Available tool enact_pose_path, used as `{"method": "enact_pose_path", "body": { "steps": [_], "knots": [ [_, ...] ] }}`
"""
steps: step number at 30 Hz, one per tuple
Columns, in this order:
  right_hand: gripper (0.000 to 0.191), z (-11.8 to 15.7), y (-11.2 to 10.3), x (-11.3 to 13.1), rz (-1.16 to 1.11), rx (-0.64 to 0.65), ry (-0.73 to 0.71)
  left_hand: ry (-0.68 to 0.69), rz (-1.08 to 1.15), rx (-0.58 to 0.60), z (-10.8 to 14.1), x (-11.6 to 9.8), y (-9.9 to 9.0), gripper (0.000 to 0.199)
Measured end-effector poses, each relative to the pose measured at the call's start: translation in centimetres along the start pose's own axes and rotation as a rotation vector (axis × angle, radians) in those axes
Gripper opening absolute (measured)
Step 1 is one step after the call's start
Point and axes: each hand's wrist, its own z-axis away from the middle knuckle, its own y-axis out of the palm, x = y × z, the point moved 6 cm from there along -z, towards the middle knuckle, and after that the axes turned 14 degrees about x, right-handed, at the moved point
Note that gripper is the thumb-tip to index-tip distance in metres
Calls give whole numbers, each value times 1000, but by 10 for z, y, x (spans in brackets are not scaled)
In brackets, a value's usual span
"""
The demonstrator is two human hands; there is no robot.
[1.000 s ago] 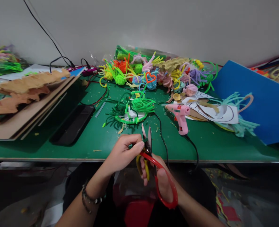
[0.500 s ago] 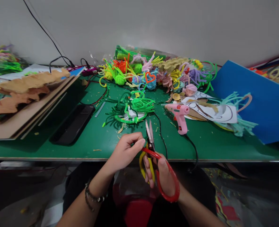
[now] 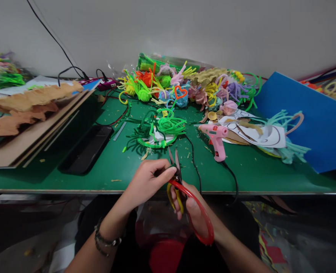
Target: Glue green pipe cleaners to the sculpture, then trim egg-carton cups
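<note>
My right hand (image 3: pixel 195 210) grips scissors (image 3: pixel 200 206) with one red and one yellow handle, its fingers through the loops. The blades point away from me and stand slightly apart. Beside the pivot is my left hand (image 3: pixel 149 180), thumb and forefinger pinched on a small dark green piece that shows only in part between the blades. Beyond the hands, a white shape (image 3: pixel 158 137) edged with green pipe cleaners (image 3: pixel 170 125) lies on the green table (image 3: pixel 134 174).
A pink glue gun (image 3: pixel 217 140) with a black cord lies right of centre. To the left are a black phone (image 3: pixel 87 149) and stacked boards (image 3: pixel 34 140). Colourful pipe-cleaner pieces (image 3: pixel 185 89) line the back. A blue board (image 3: pixel 304 121) leans at the right.
The scissors have shifted slightly left and their blades have spread wider. My left hand has moved a little nearer the pivot, and a dark green piece now shows there.
</note>
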Motion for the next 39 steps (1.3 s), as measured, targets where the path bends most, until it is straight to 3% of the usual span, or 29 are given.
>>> {"method": "enact_pose_path", "body": {
  "steps": [9,15,22,27,39],
  "knots": [
    [57,4,-4,-8,-44,-91,53,15,-45,34,4,1,-1,28],
    [62,4,-3,-13,-55,8,30,8,-90,-61,3,1,-5,33],
    [65,4,-3,-14,-11,25,18,22,-60,7,0,-1,2,32],
    [61,5,-5,-6,7,2,39,17,-41,-31,2,-1,0,32],
    [55,5,5,-13,-187,-63,103,-35,34,-41,0,4,0,32]
  ]
}}
